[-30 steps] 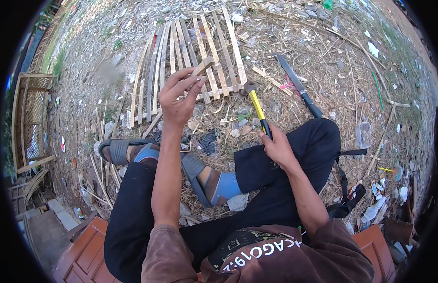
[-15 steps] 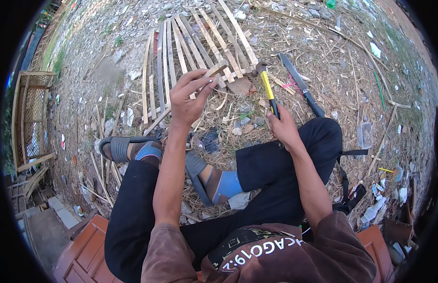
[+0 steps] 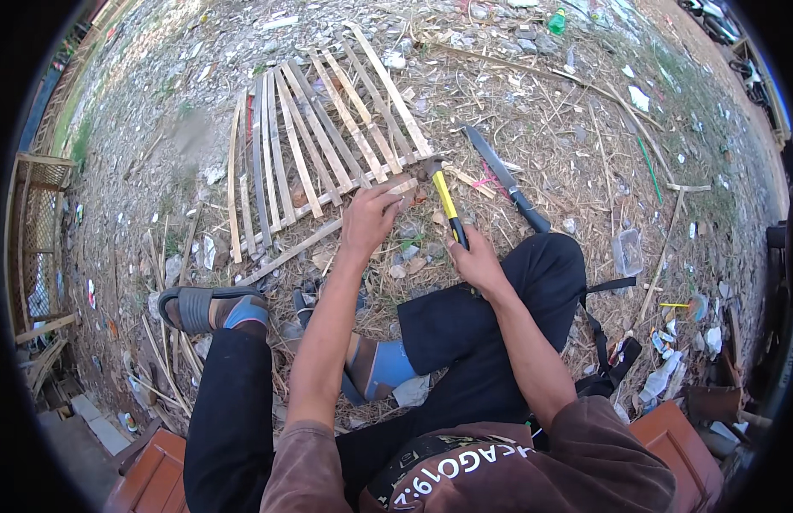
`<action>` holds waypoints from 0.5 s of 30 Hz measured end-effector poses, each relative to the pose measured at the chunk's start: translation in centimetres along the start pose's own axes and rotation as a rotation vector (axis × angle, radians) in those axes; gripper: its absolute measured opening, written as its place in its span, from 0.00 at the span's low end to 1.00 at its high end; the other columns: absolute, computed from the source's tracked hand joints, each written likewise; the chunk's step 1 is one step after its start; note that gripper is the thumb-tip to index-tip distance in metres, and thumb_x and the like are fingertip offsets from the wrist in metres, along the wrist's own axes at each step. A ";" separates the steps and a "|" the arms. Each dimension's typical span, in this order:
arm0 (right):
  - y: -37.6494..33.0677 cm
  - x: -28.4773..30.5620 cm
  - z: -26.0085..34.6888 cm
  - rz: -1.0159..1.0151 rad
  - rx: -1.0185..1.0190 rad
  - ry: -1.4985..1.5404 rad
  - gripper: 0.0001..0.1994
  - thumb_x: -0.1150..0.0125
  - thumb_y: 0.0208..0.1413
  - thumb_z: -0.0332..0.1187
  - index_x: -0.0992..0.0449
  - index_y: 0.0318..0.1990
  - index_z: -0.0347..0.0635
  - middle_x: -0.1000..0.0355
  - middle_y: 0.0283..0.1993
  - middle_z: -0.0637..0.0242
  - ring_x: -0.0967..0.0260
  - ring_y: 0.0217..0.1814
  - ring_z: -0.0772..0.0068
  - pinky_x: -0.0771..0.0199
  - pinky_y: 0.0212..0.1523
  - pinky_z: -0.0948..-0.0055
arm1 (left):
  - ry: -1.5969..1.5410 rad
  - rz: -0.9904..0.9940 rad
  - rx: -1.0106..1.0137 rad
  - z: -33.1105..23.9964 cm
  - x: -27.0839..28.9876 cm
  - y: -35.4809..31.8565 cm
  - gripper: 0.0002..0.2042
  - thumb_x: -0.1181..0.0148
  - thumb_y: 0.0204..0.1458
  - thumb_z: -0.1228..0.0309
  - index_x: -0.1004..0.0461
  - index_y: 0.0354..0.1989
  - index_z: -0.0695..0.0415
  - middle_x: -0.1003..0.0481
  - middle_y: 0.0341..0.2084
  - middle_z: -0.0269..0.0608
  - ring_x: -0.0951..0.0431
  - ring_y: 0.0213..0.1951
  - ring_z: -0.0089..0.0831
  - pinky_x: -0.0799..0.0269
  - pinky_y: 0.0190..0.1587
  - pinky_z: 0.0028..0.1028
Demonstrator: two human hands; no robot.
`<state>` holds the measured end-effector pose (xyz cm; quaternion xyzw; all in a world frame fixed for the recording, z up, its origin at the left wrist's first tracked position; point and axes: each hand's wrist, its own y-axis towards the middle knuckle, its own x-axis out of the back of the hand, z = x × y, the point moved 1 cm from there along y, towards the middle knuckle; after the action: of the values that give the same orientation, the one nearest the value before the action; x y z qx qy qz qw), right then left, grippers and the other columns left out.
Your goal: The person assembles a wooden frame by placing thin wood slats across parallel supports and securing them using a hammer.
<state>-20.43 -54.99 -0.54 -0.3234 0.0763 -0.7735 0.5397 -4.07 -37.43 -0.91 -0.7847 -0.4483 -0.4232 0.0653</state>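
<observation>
My left hand is closed over a long bamboo strip, which runs slantwise beneath it close to the near ends of several laid-out slats. Those slats fan away from me on the ground, joined near their lower ends by a crosspiece. In my right hand is a hammer with a yellow and black handle, its head low beside the strip's right end. Any small item between my left fingertips is too small to make out. To the right of the hammer lies a machete with a black handle.
A stone shows under the slats' near right corner. Further right are a clear plastic box and a black strap. A long thin stick crosses the far ground. Dry straw and litter surround my sandalled feet.
My left hand has come down with the bamboo strip, from raised above the ground to low by the slats' near ends. The hammer stays in my right hand. The view has shifted slightly.
</observation>
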 end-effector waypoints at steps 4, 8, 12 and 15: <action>-2.8 1.4 1.4 0.044 -0.114 0.211 0.13 0.42 0.63 0.33 0.28 0.51 0.35 0.27 0.32 0.58 0.27 0.33 0.63 0.29 0.37 0.61 | 0.105 -0.051 -0.084 0.9 -0.8 -0.7 0.07 0.32 0.49 0.74 0.17 0.37 0.55 0.19 0.45 0.36 0.22 0.43 0.42 0.24 0.48 0.38; -3.1 1.5 1.3 -0.018 -0.137 0.339 0.10 0.42 0.63 0.33 0.29 0.45 0.36 0.29 0.28 0.61 0.29 0.30 0.67 0.31 0.34 0.63 | 0.111 -0.053 -0.142 0.8 -1.0 -1.2 0.08 0.30 0.48 0.73 0.18 0.37 0.53 0.20 0.49 0.35 0.22 0.46 0.42 0.25 0.49 0.39; -2.8 1.3 0.6 -0.026 -0.029 0.232 0.11 0.41 0.63 0.33 0.29 0.46 0.36 0.30 0.28 0.59 0.29 0.30 0.63 0.32 0.34 0.61 | 0.216 -0.131 -0.175 0.3 -0.9 -1.5 0.07 0.31 0.50 0.72 0.17 0.38 0.54 0.20 0.50 0.36 0.22 0.50 0.42 0.28 0.51 0.41; -2.8 0.8 0.1 -0.055 0.137 0.170 0.08 0.41 0.65 0.32 0.32 0.44 0.39 0.36 0.25 0.71 0.36 0.21 0.81 0.36 0.21 0.74 | 0.212 -0.192 -0.196 0.1 -1.3 -1.3 0.07 0.30 0.49 0.72 0.16 0.37 0.53 0.19 0.48 0.34 0.22 0.49 0.39 0.30 0.51 0.41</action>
<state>-22.74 -54.56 1.22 -0.2212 0.0599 -0.8160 0.5307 -5.32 -37.46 -2.22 -0.6918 -0.4684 -0.5496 -0.0054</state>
